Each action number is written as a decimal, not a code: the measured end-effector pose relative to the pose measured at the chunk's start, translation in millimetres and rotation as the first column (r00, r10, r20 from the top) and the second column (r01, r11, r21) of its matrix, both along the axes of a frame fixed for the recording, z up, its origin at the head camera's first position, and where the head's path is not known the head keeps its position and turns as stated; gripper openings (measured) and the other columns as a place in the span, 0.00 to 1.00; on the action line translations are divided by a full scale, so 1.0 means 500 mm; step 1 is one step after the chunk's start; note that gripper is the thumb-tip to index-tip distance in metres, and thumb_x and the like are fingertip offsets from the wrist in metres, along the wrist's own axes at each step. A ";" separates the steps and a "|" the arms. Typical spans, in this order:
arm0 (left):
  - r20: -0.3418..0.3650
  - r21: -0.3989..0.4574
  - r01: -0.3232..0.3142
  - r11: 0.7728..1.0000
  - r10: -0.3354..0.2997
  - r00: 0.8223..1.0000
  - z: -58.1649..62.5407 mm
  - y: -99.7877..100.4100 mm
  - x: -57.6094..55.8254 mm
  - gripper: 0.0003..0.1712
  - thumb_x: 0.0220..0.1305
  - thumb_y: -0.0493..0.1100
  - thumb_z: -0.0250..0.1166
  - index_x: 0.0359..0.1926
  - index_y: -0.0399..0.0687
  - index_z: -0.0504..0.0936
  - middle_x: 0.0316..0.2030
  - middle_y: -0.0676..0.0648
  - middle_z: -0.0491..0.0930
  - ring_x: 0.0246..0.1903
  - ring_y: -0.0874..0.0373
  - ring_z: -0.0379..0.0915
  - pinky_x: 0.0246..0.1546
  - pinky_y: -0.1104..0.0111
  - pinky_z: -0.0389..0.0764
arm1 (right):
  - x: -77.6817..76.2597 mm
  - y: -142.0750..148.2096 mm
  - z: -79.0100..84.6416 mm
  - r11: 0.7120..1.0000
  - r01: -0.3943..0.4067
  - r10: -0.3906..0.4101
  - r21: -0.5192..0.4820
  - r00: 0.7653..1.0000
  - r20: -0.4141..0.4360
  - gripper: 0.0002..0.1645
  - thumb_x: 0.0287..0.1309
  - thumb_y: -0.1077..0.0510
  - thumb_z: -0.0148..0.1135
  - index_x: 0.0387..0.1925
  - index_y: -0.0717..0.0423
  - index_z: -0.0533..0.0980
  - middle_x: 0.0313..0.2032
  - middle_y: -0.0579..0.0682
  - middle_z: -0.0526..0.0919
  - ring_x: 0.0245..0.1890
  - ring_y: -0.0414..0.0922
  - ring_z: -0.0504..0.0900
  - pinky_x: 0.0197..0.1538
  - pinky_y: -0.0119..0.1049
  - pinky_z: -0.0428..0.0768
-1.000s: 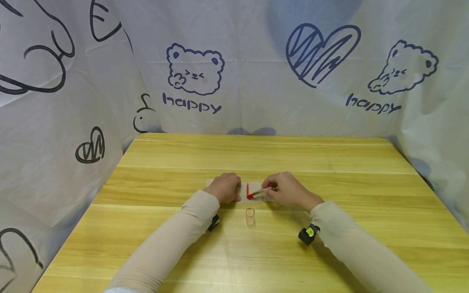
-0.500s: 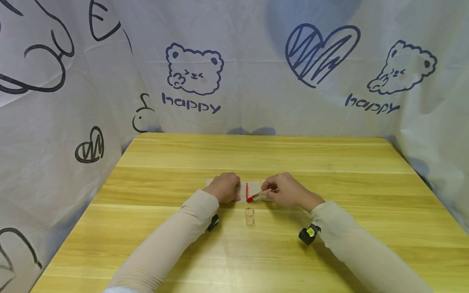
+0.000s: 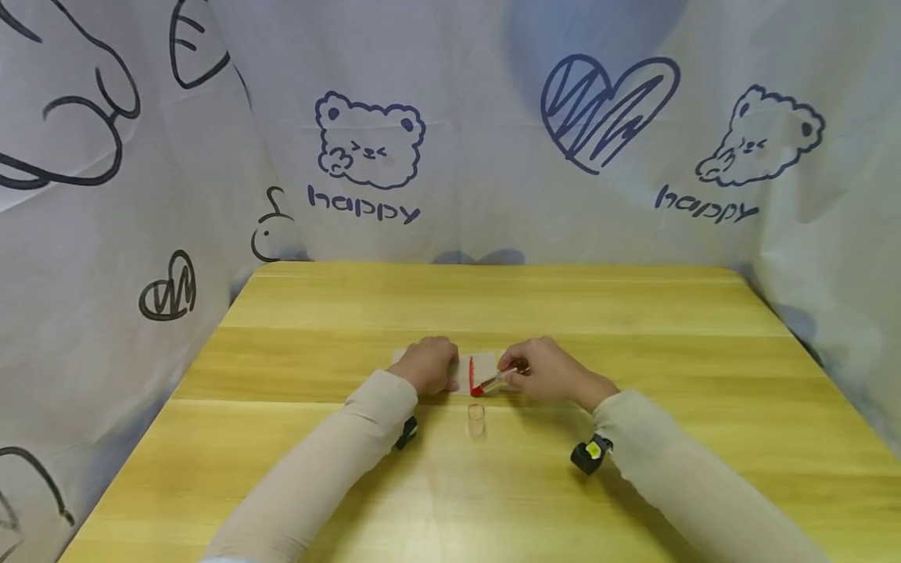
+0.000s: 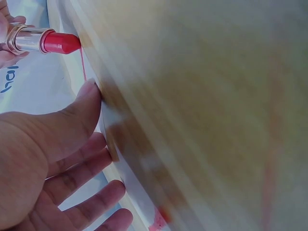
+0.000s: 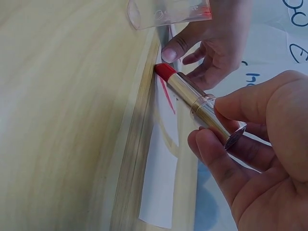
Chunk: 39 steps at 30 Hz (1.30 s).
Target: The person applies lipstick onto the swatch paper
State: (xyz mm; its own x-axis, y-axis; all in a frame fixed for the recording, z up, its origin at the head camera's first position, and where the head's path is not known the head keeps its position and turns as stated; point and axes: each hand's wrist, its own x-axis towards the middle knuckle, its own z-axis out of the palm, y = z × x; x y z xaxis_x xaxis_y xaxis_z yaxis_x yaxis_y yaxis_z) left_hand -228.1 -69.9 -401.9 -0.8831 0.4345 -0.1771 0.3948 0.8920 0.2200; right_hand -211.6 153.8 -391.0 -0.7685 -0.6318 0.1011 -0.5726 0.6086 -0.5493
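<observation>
My right hand (image 3: 552, 371) pinches a lipstick (image 5: 204, 108) by its gold and clear base, between thumb and fingers. The bared red bullet (image 4: 62, 43) slants down to the near edge of a white paper strip (image 5: 159, 192), at the lower end of a red line (image 3: 472, 374). To the left, my left hand (image 3: 427, 366) rests on the same strip, its thumb and fingertips pressing down and covering part of it. A clear lipstick cap (image 3: 476, 421) stands on the table just in front of the paper.
The strip lies on a wood-grain table (image 3: 450, 485) and carries a red mark (image 4: 158, 221) at its left part. White drawn-on cloth (image 3: 486, 156) hangs behind and along both sides. Each wrist wears a small black camera (image 3: 591, 453).
The lipstick tip has slid toward the paper's near edge, and the red line has grown longer with it. My left hand stays in place. The head view has tilted up slightly.
</observation>
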 end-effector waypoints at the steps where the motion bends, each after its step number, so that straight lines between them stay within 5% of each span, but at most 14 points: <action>1: 0.004 -0.001 0.001 1.000 -0.001 1.000 -0.004 -0.001 0.000 0.23 0.59 0.48 0.71 0.52 0.40 0.82 0.48 0.44 0.79 0.51 0.48 0.74 0.53 0.57 0.76 | 0.001 -0.001 -0.001 1.000 -0.002 0.002 0.001 1.000 0.007 0.05 0.60 0.64 0.62 0.37 0.57 0.83 0.31 0.42 0.83 0.31 0.35 0.79 0.36 0.32 0.80; 21: 0.006 0.003 0.006 1.000 -0.006 1.000 -0.004 -0.004 -0.007 0.26 0.58 0.51 0.71 0.55 0.43 0.80 0.53 0.45 0.78 0.55 0.48 0.72 0.57 0.56 0.73 | -0.002 0.016 0.017 1.000 0.023 -0.023 0.009 0.999 -0.032 0.06 0.62 0.62 0.61 0.39 0.58 0.82 0.31 0.43 0.83 0.29 0.35 0.79 0.34 0.32 0.80; 39: -0.028 -0.035 0.019 0.999 -0.020 0.999 -0.003 -0.010 -0.005 0.24 0.57 0.52 0.72 0.51 0.45 0.83 0.47 0.47 0.81 0.50 0.49 0.75 0.51 0.57 0.76 | 0.003 0.037 0.035 0.996 0.080 -0.078 0.030 0.996 -0.050 0.07 0.64 0.60 0.62 0.41 0.58 0.82 0.33 0.44 0.83 0.32 0.38 0.80 0.36 0.35 0.81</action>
State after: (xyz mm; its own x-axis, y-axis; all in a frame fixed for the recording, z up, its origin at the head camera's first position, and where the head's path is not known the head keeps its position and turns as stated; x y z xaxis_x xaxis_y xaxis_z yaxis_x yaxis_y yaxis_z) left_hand -230.5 -75.0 -403.3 -0.8794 0.4459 -0.1671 0.4181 0.8910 0.1770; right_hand -210.1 172.5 -373.4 -0.8108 -0.5729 0.1202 -0.5475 0.6696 -0.5019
